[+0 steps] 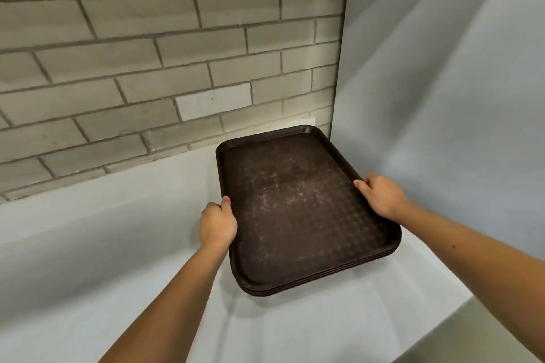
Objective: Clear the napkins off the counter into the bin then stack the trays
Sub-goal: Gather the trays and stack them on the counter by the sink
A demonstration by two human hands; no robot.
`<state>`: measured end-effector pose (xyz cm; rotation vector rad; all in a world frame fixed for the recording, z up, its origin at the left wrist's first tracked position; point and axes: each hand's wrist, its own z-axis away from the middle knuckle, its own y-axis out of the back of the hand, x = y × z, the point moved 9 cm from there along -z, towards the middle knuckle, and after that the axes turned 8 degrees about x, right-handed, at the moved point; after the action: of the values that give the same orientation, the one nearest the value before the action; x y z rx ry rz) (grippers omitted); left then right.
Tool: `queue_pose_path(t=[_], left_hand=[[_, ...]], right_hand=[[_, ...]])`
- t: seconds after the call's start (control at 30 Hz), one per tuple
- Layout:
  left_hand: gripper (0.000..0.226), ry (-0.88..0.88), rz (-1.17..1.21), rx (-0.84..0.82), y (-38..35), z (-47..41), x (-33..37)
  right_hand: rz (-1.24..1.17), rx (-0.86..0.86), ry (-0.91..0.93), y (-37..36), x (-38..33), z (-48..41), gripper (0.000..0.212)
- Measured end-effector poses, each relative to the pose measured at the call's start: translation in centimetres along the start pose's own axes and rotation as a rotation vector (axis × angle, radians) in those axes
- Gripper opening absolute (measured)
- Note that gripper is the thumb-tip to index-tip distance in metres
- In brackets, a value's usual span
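Note:
A stack of dark brown trays (pixel 298 215) lies on the white counter (pixel 118 239) in the corner, its far end near the brick wall. The top tray has a worn, textured surface with pale scuffs. My left hand (pixel 217 224) grips the stack's left rim, thumb on top. On the right rim, my right hand (pixel 380 194) holds the edge with fingers curled over it. No napkins and no bin are in view.
A grey brick wall (pixel 147 68) runs behind the counter. A plain white side wall (pixel 442 97) closes the corner on the right. The counter's front right edge (pixel 460 306) drops off to a grey floor.

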<state>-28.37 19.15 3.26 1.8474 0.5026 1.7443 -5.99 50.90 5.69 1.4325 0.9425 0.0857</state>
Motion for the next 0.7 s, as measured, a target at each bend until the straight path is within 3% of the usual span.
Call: queue_pose_path(t=[0.33,0.7], left_hand=[[0.047,0.128,-0.025,0.091,-7.4,1.7,1.0],[0.045,0.174,-0.069,0.094,-8.8,1.4,-0.1]], right_hand=[[0.032,-0.144,0.123,-2.6,5.2,-8.4,0.029],[0.029,-0.158,0.168,-6.0,6.0,-10.1,0.032]])
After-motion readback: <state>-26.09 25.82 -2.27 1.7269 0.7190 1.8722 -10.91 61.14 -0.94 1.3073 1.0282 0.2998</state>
